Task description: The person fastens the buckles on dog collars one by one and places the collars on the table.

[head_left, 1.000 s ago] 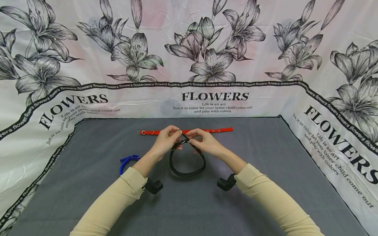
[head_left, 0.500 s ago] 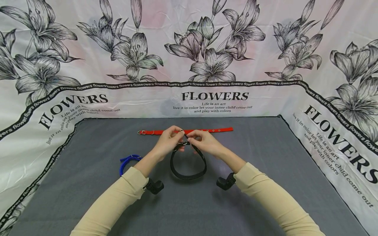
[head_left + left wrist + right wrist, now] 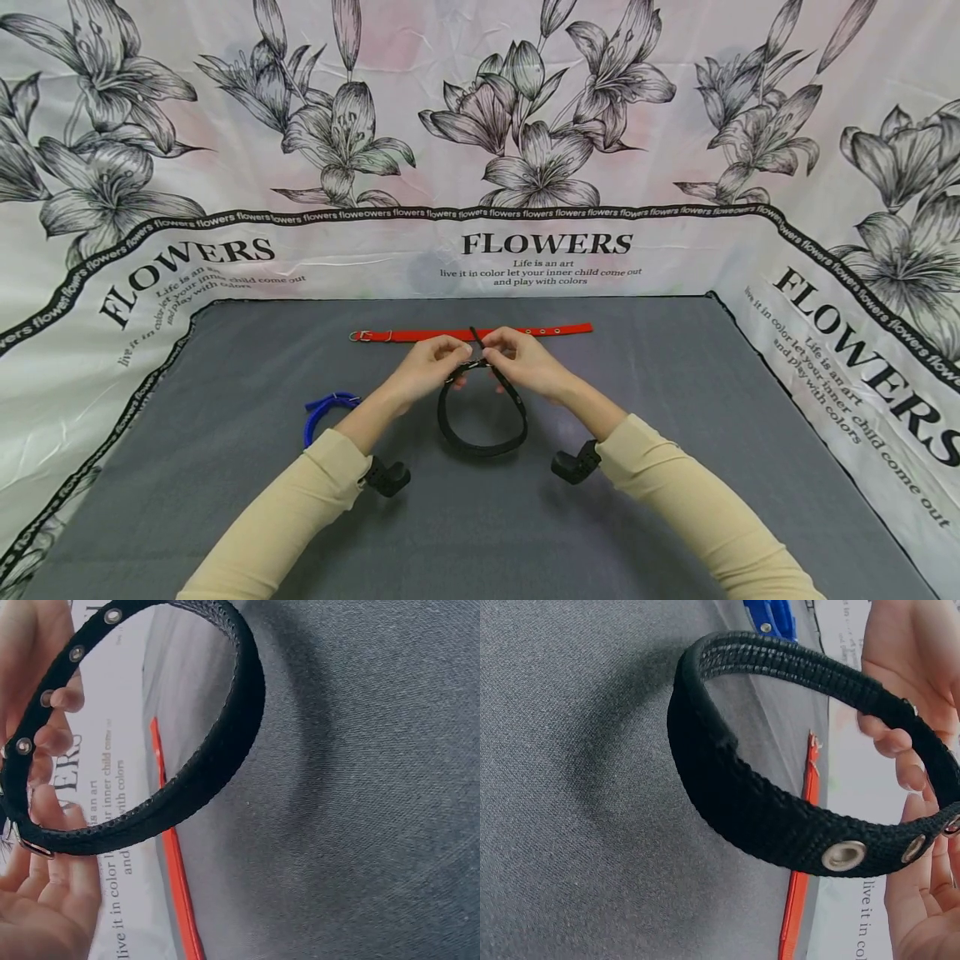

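A black collar [image 3: 483, 451] with metal eyelets is bent into a loop between my hands, its buckle [image 3: 475, 364] at the far side. My left hand [image 3: 427, 367] pinches it beside the buckle, thumb and forefinger near the strap. From the other side my right hand [image 3: 531, 365] grips the eyelet part close to the buckle. The strap's free tip [image 3: 474, 333] sticks up between the two hands. In the left wrist view the loop [image 3: 202, 776] hangs over the cloth and casts a shadow; the right wrist view shows large eyelets [image 3: 844, 856] on the band.
A red collar [image 3: 566, 331] lies stretched out behind my hands. To the left a blue collar [image 3: 318, 412] lies curled, partly hidden by my left forearm. Grey cloth [image 3: 660, 375] covers the table, and a flower-printed sheet [image 3: 360, 258] stands around the back and sides.
My left fingers have come off the strap's tip and moved down toward the buckle, so the tip now stands free. The loop has shifted slightly to the right.
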Action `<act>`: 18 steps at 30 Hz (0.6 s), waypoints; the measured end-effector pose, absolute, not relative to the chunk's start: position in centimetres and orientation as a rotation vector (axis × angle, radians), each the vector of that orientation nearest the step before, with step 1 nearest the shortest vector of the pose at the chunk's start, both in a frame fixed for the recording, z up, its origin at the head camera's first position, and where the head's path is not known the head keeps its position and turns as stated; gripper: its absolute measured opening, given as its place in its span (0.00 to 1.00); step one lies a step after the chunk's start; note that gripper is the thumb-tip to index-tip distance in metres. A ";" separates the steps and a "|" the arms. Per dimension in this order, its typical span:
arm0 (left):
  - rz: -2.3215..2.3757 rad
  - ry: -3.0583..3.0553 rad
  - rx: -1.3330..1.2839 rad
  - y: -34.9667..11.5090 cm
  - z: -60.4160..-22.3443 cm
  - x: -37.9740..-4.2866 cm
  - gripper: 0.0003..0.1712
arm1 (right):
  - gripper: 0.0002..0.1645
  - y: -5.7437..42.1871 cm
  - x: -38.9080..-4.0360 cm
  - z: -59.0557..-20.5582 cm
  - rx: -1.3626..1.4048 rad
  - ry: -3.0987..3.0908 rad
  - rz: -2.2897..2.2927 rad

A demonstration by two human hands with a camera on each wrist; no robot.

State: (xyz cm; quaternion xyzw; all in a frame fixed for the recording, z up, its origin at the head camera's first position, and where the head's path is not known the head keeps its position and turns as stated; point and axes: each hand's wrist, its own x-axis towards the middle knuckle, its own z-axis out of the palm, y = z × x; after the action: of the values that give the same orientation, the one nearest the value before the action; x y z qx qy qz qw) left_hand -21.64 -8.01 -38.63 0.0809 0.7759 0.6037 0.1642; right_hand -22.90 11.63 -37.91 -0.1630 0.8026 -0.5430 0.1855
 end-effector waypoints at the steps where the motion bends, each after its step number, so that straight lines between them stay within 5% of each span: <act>1: 1.688 2.226 0.251 -8.0 -38.8 -21.6 0.20 | 0.17 11.6 -22.9 -37.9 -0.455 2.256 -1.536; 18: 1.760 2.372 0.188 -7.5 -39.9 -21.6 0.13 | 0.21 11.4 -22.4 -37.7 -0.361 2.194 -1.713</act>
State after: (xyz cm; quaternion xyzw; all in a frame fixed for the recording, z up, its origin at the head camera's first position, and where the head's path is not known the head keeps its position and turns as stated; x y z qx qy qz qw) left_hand -21.58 -7.47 -39.86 0.0632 0.7981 0.5923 0.0909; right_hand -22.40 11.43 -37.66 -0.1268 0.7707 -0.6019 0.1666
